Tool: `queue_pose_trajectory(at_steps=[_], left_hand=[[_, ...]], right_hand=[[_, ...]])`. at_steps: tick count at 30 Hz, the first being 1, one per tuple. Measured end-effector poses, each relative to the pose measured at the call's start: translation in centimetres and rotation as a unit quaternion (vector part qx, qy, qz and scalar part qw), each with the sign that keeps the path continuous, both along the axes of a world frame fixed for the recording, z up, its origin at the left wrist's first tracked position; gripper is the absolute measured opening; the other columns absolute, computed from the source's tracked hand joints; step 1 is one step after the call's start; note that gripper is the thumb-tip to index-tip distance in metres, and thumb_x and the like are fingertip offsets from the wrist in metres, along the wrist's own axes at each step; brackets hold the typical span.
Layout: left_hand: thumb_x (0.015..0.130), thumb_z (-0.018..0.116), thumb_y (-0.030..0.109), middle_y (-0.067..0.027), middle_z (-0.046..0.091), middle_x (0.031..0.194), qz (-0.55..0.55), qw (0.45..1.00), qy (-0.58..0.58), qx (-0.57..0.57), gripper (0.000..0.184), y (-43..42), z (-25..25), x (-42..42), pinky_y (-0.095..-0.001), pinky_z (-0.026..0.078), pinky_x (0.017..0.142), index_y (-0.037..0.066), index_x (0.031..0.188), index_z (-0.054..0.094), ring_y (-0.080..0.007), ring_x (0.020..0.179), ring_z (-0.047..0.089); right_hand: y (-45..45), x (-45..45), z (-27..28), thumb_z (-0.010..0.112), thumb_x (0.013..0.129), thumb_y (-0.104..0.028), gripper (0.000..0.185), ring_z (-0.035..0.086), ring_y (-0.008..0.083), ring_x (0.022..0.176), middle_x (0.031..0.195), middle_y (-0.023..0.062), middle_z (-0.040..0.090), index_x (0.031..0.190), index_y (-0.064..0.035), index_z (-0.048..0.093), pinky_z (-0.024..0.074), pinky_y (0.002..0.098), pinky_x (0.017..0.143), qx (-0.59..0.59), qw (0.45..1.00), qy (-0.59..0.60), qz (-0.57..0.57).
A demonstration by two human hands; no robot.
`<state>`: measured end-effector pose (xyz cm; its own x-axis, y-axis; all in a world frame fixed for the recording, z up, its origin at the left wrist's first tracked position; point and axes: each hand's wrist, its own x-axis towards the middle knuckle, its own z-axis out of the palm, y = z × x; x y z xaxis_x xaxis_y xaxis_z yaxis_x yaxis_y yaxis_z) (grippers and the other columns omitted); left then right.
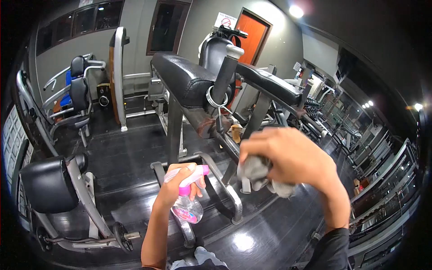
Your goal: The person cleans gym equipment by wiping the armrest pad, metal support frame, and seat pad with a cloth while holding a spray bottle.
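My left hand (176,185) is wrapped round the neck of a clear spray bottle (188,210) with a pink-and-white trigger head, its nozzle pointing right. My right hand (288,155), a little blurred, grips a crumpled grey cloth (256,168) that hangs below the fingers. Just beyond both hands stands a gym machine with a black padded cushion (180,78) and a dark upright post (224,81) with a pale cap. A metal ring with a clip (215,96) hangs on that post. The cloth appears apart from the machine's frame.
A second black pad (270,83) lies to the right. At left are a bench seat (48,184) and a weight plate on a bar (121,236). Metal frame legs (225,198) stand on the dark floor. Racks (387,198) line the right side, and an orange door (252,36) is behind.
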<state>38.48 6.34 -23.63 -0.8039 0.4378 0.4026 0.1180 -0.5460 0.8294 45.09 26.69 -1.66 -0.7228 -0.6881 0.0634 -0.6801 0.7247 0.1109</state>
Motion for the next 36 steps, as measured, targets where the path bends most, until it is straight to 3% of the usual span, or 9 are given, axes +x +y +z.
queue_pose_trajectory(at_steps=[4, 8, 12, 18, 22, 24, 28, 34, 36], left_hand=[[0.094, 0.045, 0.030, -0.0226, 0.064, 0.074, -0.025, 0.999, 0.038, 0.030, 0.046, 0.7, 0.2, 0.0, -0.0344, 0.056, 0.048, -0.013, 0.086, 0.058, -0.0205, 0.042, 0.056], [0.095, 0.046, 0.029, -0.0235, 0.064, 0.076, -0.046, 0.998, 0.044, 0.023, 0.045, 0.7, 0.2, 0.1, -0.0347, 0.056, 0.050, -0.014, 0.089, 0.058, -0.0207, 0.043, 0.057], [0.095, 0.046, 0.028, -0.0228, 0.064, 0.073, -0.049, 0.998, 0.048, -0.008, 0.045, 0.1, -0.1, 0.0, -0.0344, 0.055, 0.050, -0.015, 0.088, 0.058, -0.0219, 0.044, 0.058], [0.094, 0.050, 0.034, -0.0171, 0.065, 0.075, -0.031, 0.998, 0.045, -0.012, 0.046, -1.0, 0.2, -0.7, -0.0262, 0.049, 0.046, -0.010, 0.085, 0.059, -0.0182, 0.048, 0.061], [0.092, 0.051, 0.034, -0.0175, 0.065, 0.072, -0.020, 0.998, 0.049, -0.023, 0.046, 0.0, 0.9, -1.1, -0.0276, 0.049, 0.046, -0.010, 0.084, 0.059, -0.0185, 0.046, 0.060], [0.091, 0.051, 0.033, -0.0179, 0.064, 0.072, -0.019, 0.998, 0.053, -0.013, 0.045, 0.5, 1.3, -1.0, -0.0284, 0.050, 0.046, -0.010, 0.083, 0.059, -0.0186, 0.046, 0.060], [0.089, 0.049, 0.037, -0.0192, 0.062, 0.066, 0.013, 0.997, 0.063, -0.034, 0.051, 1.7, 2.5, -0.9, -0.0322, 0.052, 0.047, -0.011, 0.078, 0.060, -0.0209, 0.040, 0.056], [0.091, 0.050, 0.039, -0.0268, 0.065, 0.092, 0.003, 0.994, 0.088, 0.061, 0.056, 4.0, 3.0, -1.7, -0.0276, 0.053, 0.051, -0.016, 0.088, 0.060, -0.0186, 0.045, 0.059], [0.087, 0.048, 0.044, -0.0373, 0.058, 0.107, 0.032, 0.987, 0.153, 0.047, 0.061, 4.4, 4.5, -1.6, -0.0289, 0.055, 0.048, -0.015, 0.071, 0.057, -0.0179, 0.040, 0.056]], right_hand=[[3.7, -7.0, -5.3, 0.071, 0.070, -0.002, 0.032, 0.065, 0.0356, 0.093, 0.100, 0.0126, 0.068, 0.100, -0.0084, 0.061, 0.0520, 0.0424, 0.078, -0.168, 0.983, 0.069, 0.008], [4.7, -10.1, -14.0, 0.064, 0.082, -0.001, 0.025, 0.058, 0.0131, 0.099, 0.103, 0.0040, 0.063, 0.106, -0.0028, 0.060, 0.0444, 0.0272, 0.089, -0.533, 0.843, -0.069, -0.041], [5.6, -6.2, -17.2, 0.060, 0.087, -0.007, 0.021, 0.053, 0.0073, 0.089, 0.094, -0.0026, 0.055, 0.108, -0.0085, 0.058, 0.0431, 0.0229, 0.082, -0.681, 0.684, -0.231, -0.120], [5.4, -2.9, -15.2, 0.068, 0.085, -0.008, 0.025, 0.061, 0.0120, 0.092, 0.102, 0.0047, 0.063, 0.108, -0.0070, 0.057, 0.0488, 0.0273, 0.081, -0.754, 0.622, -0.180, -0.113], [2.9, -8.1, -13.9, 0.069, 0.088, -0.012, 0.024, 0.055, 0.0092, 0.096, 0.099, 0.0015, 0.060, 0.108, -0.0053, 0.058, 0.0427, 0.0252, 0.088, -0.662, 0.738, -0.101, -0.082], [3.1, -8.2, -13.7, 0.069, 0.088, -0.013, 0.023, 0.053, 0.0095, 0.100, 0.101, 0.0014, 0.059, 0.107, -0.0048, 0.059, 0.0396, 0.0249, 0.091, -0.699, 0.681, -0.200, -0.087], [5.3, -3.9, -14.4, 0.070, 0.082, -0.007, 0.026, 0.057, 0.0173, 0.110, 0.109, 0.0062, 0.062, 0.106, -0.0056, 0.059, 0.0394, 0.0323, 0.100, -0.650, 0.749, -0.108, -0.071], [7.6, 0.6, -15.4, 0.072, 0.071, 0.002, 0.035, 0.061, 0.0200, 0.106, 0.111, 0.0107, 0.066, 0.105, -0.0042, 0.062, 0.0439, 0.0332, 0.095, -0.682, 0.723, -0.105, -0.032], [7.4, -0.7, -15.1, 0.072, 0.072, 0.002, 0.033, 0.062, 0.0191, 0.105, 0.110, 0.0100, 0.066, 0.103, -0.0037, 0.063, 0.0453, 0.0325, 0.093, -0.635, 0.764, -0.104, -0.057]])
